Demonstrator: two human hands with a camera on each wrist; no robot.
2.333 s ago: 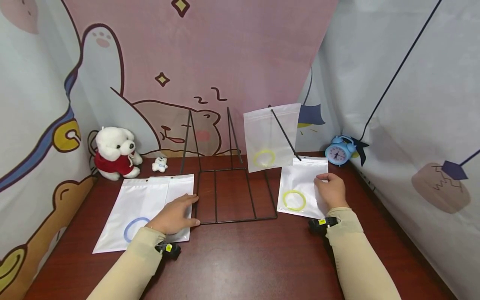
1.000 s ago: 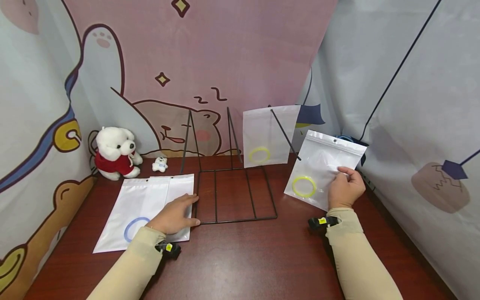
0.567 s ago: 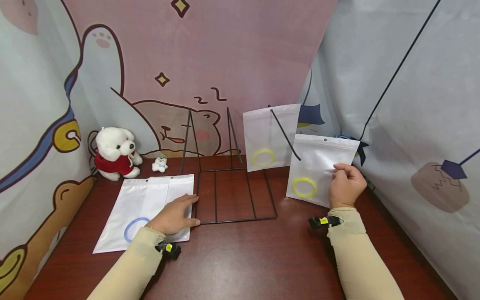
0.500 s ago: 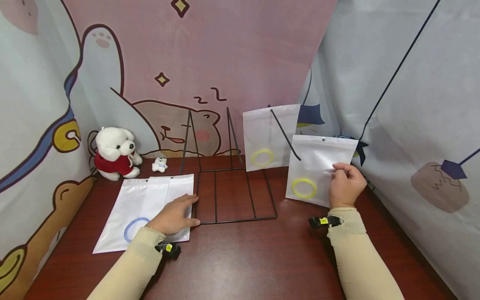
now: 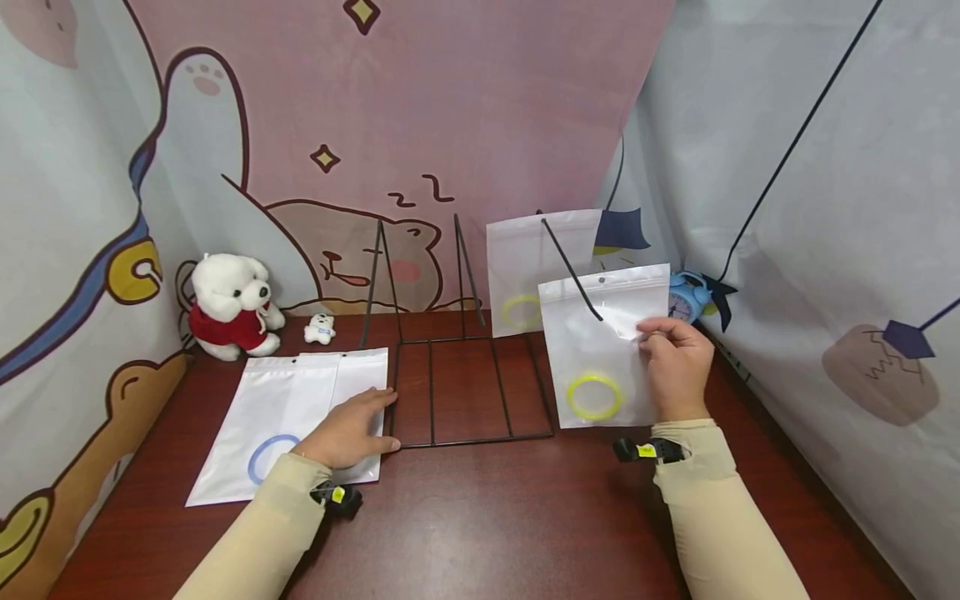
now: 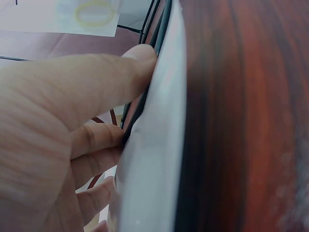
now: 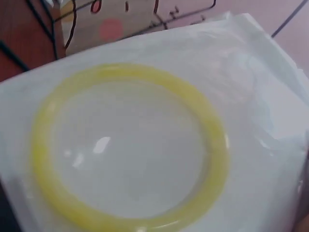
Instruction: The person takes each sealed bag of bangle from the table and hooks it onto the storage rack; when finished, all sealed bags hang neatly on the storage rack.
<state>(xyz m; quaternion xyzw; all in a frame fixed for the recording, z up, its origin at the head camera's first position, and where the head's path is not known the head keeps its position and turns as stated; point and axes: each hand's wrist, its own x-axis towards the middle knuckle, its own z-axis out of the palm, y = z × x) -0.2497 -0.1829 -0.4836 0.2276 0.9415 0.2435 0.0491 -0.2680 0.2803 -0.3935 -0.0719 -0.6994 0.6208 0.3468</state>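
Note:
My right hand (image 5: 678, 367) pinches the right edge of a white zip bag (image 5: 573, 333) that holds a yellow ring (image 7: 217, 154). The bag is upright above the table. Its top hole lies just above the tip of the right prong of a black wire rack (image 5: 431, 400); the prong crosses in front of the bag. A second bag (image 5: 517, 258) with a yellow ring hangs farther back on that prong. My left hand (image 5: 348, 429) rests over the rack's left edge and some flat white bags (image 5: 262, 408), its fingers extended. One flat bag shows a blue ring (image 5: 252, 462).
A white plush dog (image 5: 228, 287) in red and a tiny white bear (image 5: 320, 329) sit at the back left. At the back right a blue alarm clock (image 5: 684, 300) is partly hidden by the bag. Printed cloth walls surround the brown table (image 5: 480, 517).
My right hand has lifted the bag off the table, tilted it upright, then brought it left and nearer until it sits behind the prong's tip. My left hand has stayed put.

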